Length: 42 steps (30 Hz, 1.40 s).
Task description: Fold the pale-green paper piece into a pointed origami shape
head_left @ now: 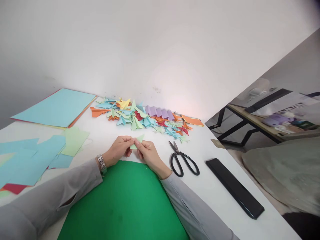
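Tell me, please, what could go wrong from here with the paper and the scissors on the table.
The scissors lie with blades parted beside the right hand, so a careless reach might nick it. The small green paper, pinched between that hand and the left hand, could crease crookedly. The left sleeve might drag the nearby loose sheets.

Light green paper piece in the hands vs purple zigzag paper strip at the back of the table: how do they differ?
Support: the light green paper piece is pinched by the left hand and right hand; the purple zigzag paper strip sits among folded paper shapes.
Form: the strip shows repeated pleats; the piece shows a pointed tip, partly finger-covered.
Shared: both are coloured paper.
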Each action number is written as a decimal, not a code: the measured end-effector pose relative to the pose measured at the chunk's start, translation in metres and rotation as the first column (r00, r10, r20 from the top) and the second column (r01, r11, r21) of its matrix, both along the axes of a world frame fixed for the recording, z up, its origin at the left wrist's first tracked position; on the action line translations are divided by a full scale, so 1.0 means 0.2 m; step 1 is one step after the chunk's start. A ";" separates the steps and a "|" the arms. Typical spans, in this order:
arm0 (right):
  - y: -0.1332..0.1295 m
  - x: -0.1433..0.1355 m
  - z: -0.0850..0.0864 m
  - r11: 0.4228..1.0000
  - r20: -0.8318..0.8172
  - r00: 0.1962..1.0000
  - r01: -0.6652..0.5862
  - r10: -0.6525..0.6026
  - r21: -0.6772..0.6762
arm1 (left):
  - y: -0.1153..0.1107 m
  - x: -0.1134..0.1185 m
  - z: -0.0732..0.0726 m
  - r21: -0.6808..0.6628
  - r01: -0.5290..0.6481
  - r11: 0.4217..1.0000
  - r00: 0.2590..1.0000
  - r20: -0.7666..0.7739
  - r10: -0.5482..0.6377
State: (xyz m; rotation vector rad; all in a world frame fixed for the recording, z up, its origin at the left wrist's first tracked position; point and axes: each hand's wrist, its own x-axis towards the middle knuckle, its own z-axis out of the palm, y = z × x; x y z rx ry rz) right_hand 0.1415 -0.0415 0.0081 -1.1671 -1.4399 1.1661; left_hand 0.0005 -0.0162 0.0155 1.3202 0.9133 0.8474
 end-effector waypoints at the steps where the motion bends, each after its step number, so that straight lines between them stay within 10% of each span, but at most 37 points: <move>1: 0.00 0.00 0.00 1.000 0.004 1.000 0.010 -0.010 -0.004 | 0.00 0.00 0.00 0.002 0.000 1.000 1.000 -0.005 0.000; 27: 0.03 0.01 -0.04 0.978 -0.227 0.953 0.187 -0.203 -0.091 | -0.02 -0.01 0.03 0.051 0.129 0.990 0.991 -0.051 -0.126; 42: 0.02 0.00 -0.02 0.997 -0.180 0.983 0.004 -0.016 -0.071 | -0.01 -0.01 0.03 -0.017 0.156 0.988 0.987 -0.040 -0.156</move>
